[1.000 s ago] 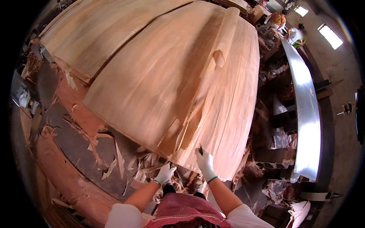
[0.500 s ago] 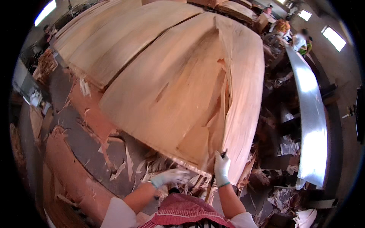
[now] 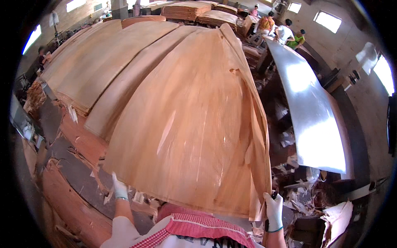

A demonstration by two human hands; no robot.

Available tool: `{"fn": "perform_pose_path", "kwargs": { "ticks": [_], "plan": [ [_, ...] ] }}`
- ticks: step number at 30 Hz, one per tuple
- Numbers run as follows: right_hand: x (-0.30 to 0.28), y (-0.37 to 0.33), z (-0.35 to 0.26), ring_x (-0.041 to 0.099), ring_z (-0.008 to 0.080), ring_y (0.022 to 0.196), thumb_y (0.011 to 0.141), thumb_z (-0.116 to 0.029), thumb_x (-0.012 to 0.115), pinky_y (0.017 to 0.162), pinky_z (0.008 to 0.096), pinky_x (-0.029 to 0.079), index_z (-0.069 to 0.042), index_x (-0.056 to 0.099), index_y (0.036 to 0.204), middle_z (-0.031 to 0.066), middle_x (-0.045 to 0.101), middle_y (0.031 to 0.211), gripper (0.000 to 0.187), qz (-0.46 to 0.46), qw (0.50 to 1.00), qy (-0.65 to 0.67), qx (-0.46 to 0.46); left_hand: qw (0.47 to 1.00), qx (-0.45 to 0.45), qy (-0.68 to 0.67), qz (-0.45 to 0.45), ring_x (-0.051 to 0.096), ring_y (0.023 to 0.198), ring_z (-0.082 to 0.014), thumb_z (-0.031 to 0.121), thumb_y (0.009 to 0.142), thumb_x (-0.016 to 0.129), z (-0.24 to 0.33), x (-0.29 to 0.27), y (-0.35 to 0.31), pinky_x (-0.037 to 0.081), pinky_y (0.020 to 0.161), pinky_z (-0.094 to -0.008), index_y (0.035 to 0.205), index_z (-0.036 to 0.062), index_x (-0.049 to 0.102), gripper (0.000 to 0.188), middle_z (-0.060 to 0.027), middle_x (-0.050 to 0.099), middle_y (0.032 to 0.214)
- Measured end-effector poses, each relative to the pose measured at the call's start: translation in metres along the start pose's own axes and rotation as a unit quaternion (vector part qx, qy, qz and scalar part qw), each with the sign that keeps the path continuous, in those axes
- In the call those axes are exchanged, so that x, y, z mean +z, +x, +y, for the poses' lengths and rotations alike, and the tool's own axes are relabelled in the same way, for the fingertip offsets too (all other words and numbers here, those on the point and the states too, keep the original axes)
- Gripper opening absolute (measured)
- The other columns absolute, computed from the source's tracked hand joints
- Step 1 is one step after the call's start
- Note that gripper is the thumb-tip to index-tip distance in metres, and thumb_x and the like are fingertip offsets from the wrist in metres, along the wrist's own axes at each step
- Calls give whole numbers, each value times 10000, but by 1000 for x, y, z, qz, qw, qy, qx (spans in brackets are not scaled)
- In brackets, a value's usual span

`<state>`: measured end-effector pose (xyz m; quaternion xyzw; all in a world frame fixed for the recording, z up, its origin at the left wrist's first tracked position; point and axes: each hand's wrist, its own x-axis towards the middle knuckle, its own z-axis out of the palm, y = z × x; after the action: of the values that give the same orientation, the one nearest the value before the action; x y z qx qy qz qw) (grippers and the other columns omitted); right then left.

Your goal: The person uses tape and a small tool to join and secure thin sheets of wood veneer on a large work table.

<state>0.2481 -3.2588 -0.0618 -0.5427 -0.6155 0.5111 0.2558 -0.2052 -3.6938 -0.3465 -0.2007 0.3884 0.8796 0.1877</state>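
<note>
A broad, thin sheet of tan wood veneer (image 3: 186, 136) spreads before me, its near edge raised close to my body. White-gloved, my left hand (image 3: 120, 188) grips the sheet near its near-left corner; the sheet partly hides the fingers. At the near-right corner, my right hand (image 3: 273, 211), also gloved, is closed on the veneer's edge. The same hand holds a thin, dark stick-like tool (image 3: 266, 225), whose exact kind I cannot make out. Along the right side the veneer is folded and rippled, with a small tear near the far end.
More veneer sheets (image 3: 99, 62) lie stacked to the left. A long, shiny metal-topped table (image 3: 306, 107) stands at the right, with several people (image 3: 283, 33) at its far end. Veneer scraps (image 3: 304, 198) litter the floor. Reddish sheets (image 3: 72, 202) lie at lower left.
My left hand has moved left and taken hold of the veneer's near edge. My right hand has shifted right and down. The sheet's near edge has come up toward me, and the view has tilted up.
</note>
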Motion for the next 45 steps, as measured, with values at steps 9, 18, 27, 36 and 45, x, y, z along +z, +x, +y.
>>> {"fn": "perform_pose_path", "kwargs": {
  "ticks": [9,18,27,36,45],
  "plan": [
    [-228,61,52,494,52,619,848,-110,628,553,248,404,16,660,838,-38,592,712,130,38,998,-32,-43,991,63,114,17,597,1053,-257,255,890,638,-153,141,-101,523,849,-420,1251,94,545,407,-78,593,1216],
    [-439,245,90,500,61,648,833,-133,617,566,262,407,50,668,844,-28,593,707,190,93,984,-69,-138,982,66,170,-53,580,916,-110,254,865,694,-366,333,-139,484,731,-279,1114,146,609,284,27,611,1077],
    [-632,395,82,531,130,660,802,-166,643,606,336,442,85,644,884,36,606,700,264,139,966,-183,-121,987,14,139,-84,577,831,-114,222,867,692,-547,509,-241,496,718,-274,1026,225,613,178,56,618,976],
    [-818,526,165,487,118,634,806,-132,622,573,319,421,79,604,802,29,549,660,212,144,958,-198,-151,987,-20,109,-117,545,569,-121,174,910,636,-698,585,-375,511,493,-267,880,146,577,72,29,517,670],
    [-979,624,214,467,118,570,747,-109,630,501,336,381,17,599,709,19,521,606,135,140,935,-256,-202,987,-71,140,-36,561,682,-173,252,910,640,-839,611,-494,562,604,-325,983,132,554,165,-36,560,810]
  ]
}}
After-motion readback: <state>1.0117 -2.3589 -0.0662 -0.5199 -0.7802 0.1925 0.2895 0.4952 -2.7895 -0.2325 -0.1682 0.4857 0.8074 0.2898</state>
